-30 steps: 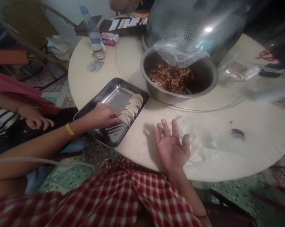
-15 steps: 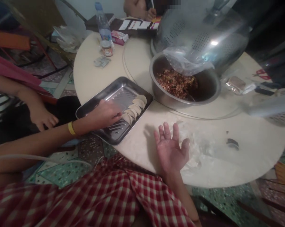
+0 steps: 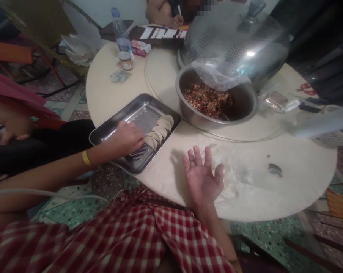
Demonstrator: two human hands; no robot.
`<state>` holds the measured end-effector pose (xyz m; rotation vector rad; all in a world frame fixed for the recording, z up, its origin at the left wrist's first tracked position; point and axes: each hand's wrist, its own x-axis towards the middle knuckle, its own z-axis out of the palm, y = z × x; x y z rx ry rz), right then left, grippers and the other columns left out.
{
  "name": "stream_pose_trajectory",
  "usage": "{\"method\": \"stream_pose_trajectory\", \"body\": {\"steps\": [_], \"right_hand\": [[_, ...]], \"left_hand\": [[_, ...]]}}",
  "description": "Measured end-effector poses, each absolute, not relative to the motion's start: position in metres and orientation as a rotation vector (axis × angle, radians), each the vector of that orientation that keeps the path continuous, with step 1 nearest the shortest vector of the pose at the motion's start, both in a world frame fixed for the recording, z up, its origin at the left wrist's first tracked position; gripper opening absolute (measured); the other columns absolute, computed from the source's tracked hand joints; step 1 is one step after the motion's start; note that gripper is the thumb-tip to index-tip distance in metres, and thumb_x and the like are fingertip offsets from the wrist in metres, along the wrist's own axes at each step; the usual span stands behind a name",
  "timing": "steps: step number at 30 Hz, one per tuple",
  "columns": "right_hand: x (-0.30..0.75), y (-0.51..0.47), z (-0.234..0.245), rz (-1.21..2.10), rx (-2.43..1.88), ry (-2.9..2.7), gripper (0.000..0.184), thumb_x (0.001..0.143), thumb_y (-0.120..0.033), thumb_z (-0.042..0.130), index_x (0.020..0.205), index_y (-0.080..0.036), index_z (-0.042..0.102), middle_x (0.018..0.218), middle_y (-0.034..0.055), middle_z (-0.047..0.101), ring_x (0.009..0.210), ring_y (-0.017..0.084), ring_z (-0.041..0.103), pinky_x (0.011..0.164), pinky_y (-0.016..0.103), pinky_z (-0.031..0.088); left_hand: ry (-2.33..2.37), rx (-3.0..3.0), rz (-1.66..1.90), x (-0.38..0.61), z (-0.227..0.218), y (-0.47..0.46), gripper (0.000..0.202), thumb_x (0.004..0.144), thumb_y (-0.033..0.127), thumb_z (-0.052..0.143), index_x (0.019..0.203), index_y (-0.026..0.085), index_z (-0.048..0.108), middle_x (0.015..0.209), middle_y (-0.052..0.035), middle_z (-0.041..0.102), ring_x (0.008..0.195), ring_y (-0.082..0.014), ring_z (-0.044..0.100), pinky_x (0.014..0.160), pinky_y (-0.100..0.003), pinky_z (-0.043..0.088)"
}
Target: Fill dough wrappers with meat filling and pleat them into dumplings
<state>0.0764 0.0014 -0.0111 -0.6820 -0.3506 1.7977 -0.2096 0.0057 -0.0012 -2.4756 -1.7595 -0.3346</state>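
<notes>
Two hands [image 3: 128, 139], one over tray [image 3: 140, 154]; five dumplings [image 3: 161, 131] visible inside.

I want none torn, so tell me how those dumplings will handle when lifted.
The dumplings probably dent easily: their dough looks pale and matte. Neighbours may stick, since they lie close together. Rolling seems unlikely, given their crescent shape.

At centre left, the tray [image 3: 143, 113] is glossy metal with a ridged base; the dumplings [image 3: 161, 131] in it look matt and smooth. Above centre, the bowl [image 3: 200, 120] is duller metal, its filling [image 3: 208, 100] rough. The lid [image 3: 236, 41] at upper right is shiny, perforated metal. The bag [image 3: 214, 76] is crinkled clear plastic, the table [image 3: 109, 100] smooth, the garment [image 3: 137, 235] at bottom matt cloth.
</notes>
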Motion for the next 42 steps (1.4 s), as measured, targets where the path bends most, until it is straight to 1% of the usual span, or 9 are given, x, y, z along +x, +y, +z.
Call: {"method": "stream_pose_trajectory", "body": {"steps": [5,7,10,13,15,21,25,32,42], "right_hand": [[0.076,0.002,-0.011,1.802,-0.659,-0.365,0.042,0.083,-0.065,0.053,0.106,-0.036,0.073,0.114,0.0006,0.075,0.108,0.021,0.065,0.112,0.051,0.038],[0.075,0.000,-0.010,1.794,-0.647,-0.393,0.042,0.083,-0.064,0.054,0.106,-0.035,0.073,0.115,0.0016,0.074,0.108,0.022,0.065,0.111,0.052,0.039],[0.080,-0.004,-0.006,1.747,-0.625,-0.475,0.041,0.083,-0.062,0.055,0.106,-0.034,0.073,0.116,0.0018,0.074,0.108,0.021,0.065,0.107,0.049,0.042],[0.097,-0.010,-0.001,1.580,-0.608,-0.601,0.039,0.084,-0.058,0.053,0.107,-0.034,0.073,0.115,0.0006,0.074,0.106,0.020,0.066,0.102,0.046,0.046],[0.114,-0.014,0.000,1.411,-0.617,-0.687,0.038,0.086,-0.054,0.050,0.108,-0.034,0.073,0.115,-0.0001,0.073,0.105,0.019,0.066,0.101,0.045,0.046],[0.166,-0.025,-0.012,0.907,-0.703,-0.886,0.036,0.085,-0.037,0.049,0.111,-0.026,0.071,0.119,0.0037,0.071,0.105,0.019,0.067,0.105,0.046,0.044],[0.178,-0.034,-0.023,0.736,-0.848,-0.959,0.031,0.087,-0.030,0.053,0.112,-0.025,0.070,0.122,0.0048,0.069,0.106,0.020,0.067,0.107,0.048,0.043],[0.181,-0.038,-0.043,0.609,-1.188,-1.074,0.029,0.084,-0.034,0.065,0.108,-0.021,0.072,0.121,0.0087,0.070,0.112,0.023,0.065,0.102,0.045,0.048],[0.186,-0.014,-0.045,0.311,-1.240,-1.458,0.023,0.087,-0.029,0.058,0.105,-0.024,0.073,0.119,0.0102,0.068,0.113,0.022,0.060,0.106,0.048,0.044]], "left_hand": [[-1.775,-2.463,-0.629,-0.191,0.029,-0.036,0.017,0.092,0.026,0.052,0.080,0.020,0.062,0.075,-0.0010,0.066,0.075,-0.0180,0.057,0.073,-0.035,0.037],[-1.693,-2.605,-0.939,-0.167,0.034,-0.058,0.011,0.092,0.018,0.052,0.093,0.019,0.063,0.079,-0.0006,0.066,0.075,-0.0150,0.057,0.073,-0.030,0.042],[-1.617,-2.829,-1.143,-0.121,0.025,-0.077,0.031,0.089,0.002,0.040,0.101,0.018,0.064,0.091,-0.0033,0.067,0.087,-0.0134,0.061,0.078,-0.025,0.046],[-1.573,-2.907,-1.141,-0.082,0.008,-0.070,0.032,0.087,0.001,0.038,0.084,0.018,0.065,0.080,-0.0021,0.065,0.077,-0.0139,0.058,0.076,-0.027,0.045],[-1.570,-2.945,-1.032,-0.064,0.001,-0.057,0.030,0.086,0.002,0.040,0.081,0.018,0.065,0.078,-0.0020,0.065,0.076,-0.0149,0.056,0.076,-0.029,0.043],[-1.606,-2.864,-1.022,-0.028,0.001,-0.019,0.024,0.091,0.013,0.045,0.088,0.019,0.068,0.088,-0.0034,0.068,0.088,-0.0184,0.056,0.081,-0.034,0.039],[-1.661,-2.795,-0.973,-0.003,0.000,0.003,0.027,0.097,0.027,0.046,0.108,0.018,0.069,0.100,-0.0081,0.068,0.097,-0.0233,0.055,0.084,-0.038,0.039],[-1.693,-2.745,-0.846,0.002,-0.009,0.017,0.026,0.096,0.025,0.048,0.105,0.020,0.073,0.105,-0.0098,0.067,0.100,-0.0252,0.054,0.082,-0.039,0.039],[-1.740,-2.717,-0.838,-0.014,-0.018,0.038,0.032,0.094,0.025,0.046,0.108,0.017,0.074,0.101,-0.0120,0.066,0.098,-0.0282,0.052,0.087,-0.044,0.040]]}}
